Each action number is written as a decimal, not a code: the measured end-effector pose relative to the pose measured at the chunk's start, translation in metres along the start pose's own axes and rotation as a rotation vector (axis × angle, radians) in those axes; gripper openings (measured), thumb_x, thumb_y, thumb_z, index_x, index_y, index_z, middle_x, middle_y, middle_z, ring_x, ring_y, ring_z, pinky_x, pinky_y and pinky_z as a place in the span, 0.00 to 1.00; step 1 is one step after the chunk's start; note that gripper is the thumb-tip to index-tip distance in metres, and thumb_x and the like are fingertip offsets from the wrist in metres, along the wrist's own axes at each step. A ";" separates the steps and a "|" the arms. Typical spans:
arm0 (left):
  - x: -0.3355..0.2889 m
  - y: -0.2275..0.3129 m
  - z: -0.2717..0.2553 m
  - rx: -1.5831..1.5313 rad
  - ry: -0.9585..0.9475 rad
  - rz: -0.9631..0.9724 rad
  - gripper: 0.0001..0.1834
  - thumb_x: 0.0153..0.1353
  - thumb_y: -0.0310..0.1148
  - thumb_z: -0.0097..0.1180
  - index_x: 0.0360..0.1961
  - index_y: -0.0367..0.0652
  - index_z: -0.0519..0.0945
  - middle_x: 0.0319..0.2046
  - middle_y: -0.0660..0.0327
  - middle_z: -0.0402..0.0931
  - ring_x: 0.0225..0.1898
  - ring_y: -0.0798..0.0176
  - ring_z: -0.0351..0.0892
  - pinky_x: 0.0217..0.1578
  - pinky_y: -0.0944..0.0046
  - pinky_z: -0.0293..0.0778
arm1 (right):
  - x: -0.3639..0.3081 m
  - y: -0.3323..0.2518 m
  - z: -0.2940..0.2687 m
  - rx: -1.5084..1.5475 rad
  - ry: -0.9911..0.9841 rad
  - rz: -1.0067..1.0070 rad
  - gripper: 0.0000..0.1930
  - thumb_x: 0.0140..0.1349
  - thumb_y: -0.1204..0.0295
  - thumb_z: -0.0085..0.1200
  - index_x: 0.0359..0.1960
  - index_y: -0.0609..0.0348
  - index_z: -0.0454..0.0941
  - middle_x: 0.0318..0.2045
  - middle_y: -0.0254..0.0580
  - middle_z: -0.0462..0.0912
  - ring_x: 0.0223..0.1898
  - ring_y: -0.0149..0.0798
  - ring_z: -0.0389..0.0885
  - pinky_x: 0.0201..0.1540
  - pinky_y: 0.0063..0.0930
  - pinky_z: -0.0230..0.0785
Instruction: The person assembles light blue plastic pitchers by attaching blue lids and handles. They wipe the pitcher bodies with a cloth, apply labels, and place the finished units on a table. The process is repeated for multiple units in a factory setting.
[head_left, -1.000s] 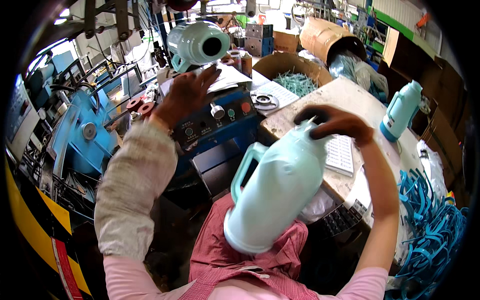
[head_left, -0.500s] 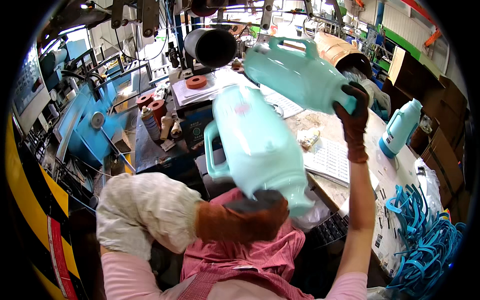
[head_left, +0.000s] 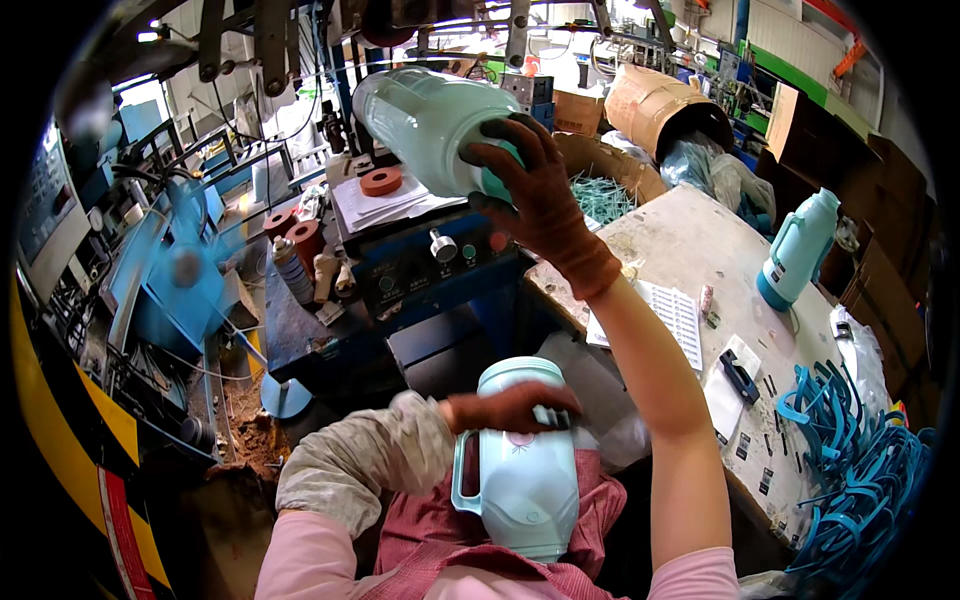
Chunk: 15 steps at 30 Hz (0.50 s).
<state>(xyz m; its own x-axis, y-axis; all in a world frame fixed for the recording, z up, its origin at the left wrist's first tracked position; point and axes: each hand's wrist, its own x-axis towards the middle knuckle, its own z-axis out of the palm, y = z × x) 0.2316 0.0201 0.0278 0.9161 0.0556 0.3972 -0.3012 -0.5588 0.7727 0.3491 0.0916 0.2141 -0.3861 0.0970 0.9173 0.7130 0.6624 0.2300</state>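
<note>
My right hand (head_left: 520, 180), in a brown work glove with dark fingers, grips the near end of a pale green plastic thermos jug shell (head_left: 425, 125). This shell lies nearly sideways in front of the machine, and it hides the dark cylinder there. A second pale green jug shell (head_left: 530, 480) stands roughly upright on my lap, its loop handle to the left. Across its upper part lies my gloved left hand (head_left: 510, 408), fingers curled against it. A more complete thermos jug (head_left: 798, 250) with a darker blue base stands on the table to the right.
The worktable (head_left: 655, 225) carries printed sheets (head_left: 668, 322), a black clip-like piece (head_left: 740, 378) and a heap of blue straps (head_left: 850, 450). Red rollers (head_left: 306, 238) and a spray can (head_left: 290, 265) stand left of the control panel (head_left: 440, 262). Behind sits a carton of green strips (head_left: 602, 197).
My right hand has carried its shell leftward to the machine. The shell in my left hand has come down onto my lap and turned upright, and that hand now lies across its upper part.
</note>
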 end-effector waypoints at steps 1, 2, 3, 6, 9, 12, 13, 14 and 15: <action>-0.005 -0.032 -0.029 0.292 0.171 0.001 0.16 0.53 0.25 0.62 0.45 0.42 0.80 0.43 0.56 0.79 0.45 0.56 0.78 0.48 0.60 0.73 | 0.002 0.008 0.012 -0.004 -0.003 0.007 0.33 0.37 0.69 0.69 0.50 0.41 0.71 0.52 0.42 0.67 0.59 0.55 0.61 0.59 0.47 0.60; -0.011 -0.054 -0.060 0.611 0.188 -0.092 0.15 0.51 0.27 0.63 0.42 0.42 0.81 0.41 0.55 0.80 0.45 0.53 0.78 0.48 0.59 0.73 | 0.006 0.015 0.027 0.000 -0.003 0.015 0.34 0.36 0.69 0.70 0.50 0.41 0.71 0.52 0.42 0.67 0.58 0.54 0.61 0.58 0.47 0.60; -0.027 -0.069 -0.086 0.698 0.242 -0.267 0.18 0.50 0.38 0.63 0.44 0.47 0.81 0.46 0.57 0.78 0.49 0.51 0.76 0.49 0.56 0.72 | 0.012 0.021 0.046 -0.002 -0.014 0.042 0.35 0.35 0.67 0.71 0.50 0.39 0.71 0.52 0.42 0.68 0.58 0.54 0.61 0.58 0.47 0.61; -0.044 -0.109 -0.134 1.044 0.170 -0.723 0.30 0.47 0.44 0.62 0.55 0.54 0.73 0.60 0.57 0.65 0.58 0.49 0.66 0.54 0.49 0.65 | 0.029 0.044 0.096 -0.041 -0.001 0.054 0.33 0.39 0.67 0.69 0.51 0.43 0.70 0.55 0.45 0.66 0.58 0.55 0.62 0.61 0.47 0.58; -0.027 -0.148 -0.155 1.237 0.189 -0.737 0.36 0.45 0.46 0.63 0.59 0.54 0.69 0.60 0.56 0.64 0.55 0.47 0.69 0.50 0.47 0.69 | 0.036 0.083 0.136 -0.263 -0.039 0.102 0.32 0.39 0.63 0.68 0.50 0.39 0.70 0.52 0.46 0.68 0.56 0.53 0.64 0.61 0.47 0.56; 0.013 -0.168 -0.156 1.190 0.065 -0.796 0.47 0.45 0.44 0.66 0.66 0.50 0.57 0.63 0.50 0.58 0.49 0.43 0.75 0.42 0.47 0.77 | 0.020 0.120 0.136 -0.274 -0.024 -0.004 0.26 0.41 0.58 0.65 0.46 0.46 0.77 0.56 0.47 0.68 0.59 0.53 0.62 0.62 0.53 0.54; 0.029 -0.166 -0.147 1.173 0.054 -0.692 0.44 0.48 0.43 0.64 0.65 0.48 0.57 0.62 0.48 0.59 0.54 0.45 0.72 0.47 0.49 0.74 | 0.000 0.132 0.123 -0.324 -0.036 -0.002 0.25 0.44 0.59 0.62 0.47 0.49 0.76 0.52 0.48 0.70 0.55 0.52 0.65 0.59 0.50 0.57; 0.008 -0.189 -0.157 1.493 0.226 -0.433 0.40 0.54 0.42 0.60 0.65 0.43 0.57 0.61 0.48 0.62 0.58 0.48 0.68 0.54 0.51 0.68 | -0.001 0.105 0.126 -0.290 -0.004 -0.005 0.25 0.47 0.59 0.59 0.49 0.51 0.75 0.49 0.48 0.72 0.52 0.51 0.68 0.55 0.47 0.60; -0.013 -0.202 -0.174 1.507 0.253 -0.410 0.39 0.55 0.42 0.59 0.65 0.42 0.57 0.61 0.48 0.61 0.59 0.48 0.67 0.55 0.52 0.67 | -0.010 0.075 0.127 -0.256 0.016 -0.006 0.24 0.51 0.59 0.56 0.50 0.54 0.74 0.45 0.49 0.74 0.48 0.49 0.71 0.52 0.45 0.63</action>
<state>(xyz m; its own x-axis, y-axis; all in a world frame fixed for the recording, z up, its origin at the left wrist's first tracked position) 0.2340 0.2763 -0.0472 0.7531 0.4482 0.4817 0.6155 -0.7386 -0.2751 0.3321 0.2344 0.1814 -0.3825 0.0808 0.9204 0.8368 0.4527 0.3080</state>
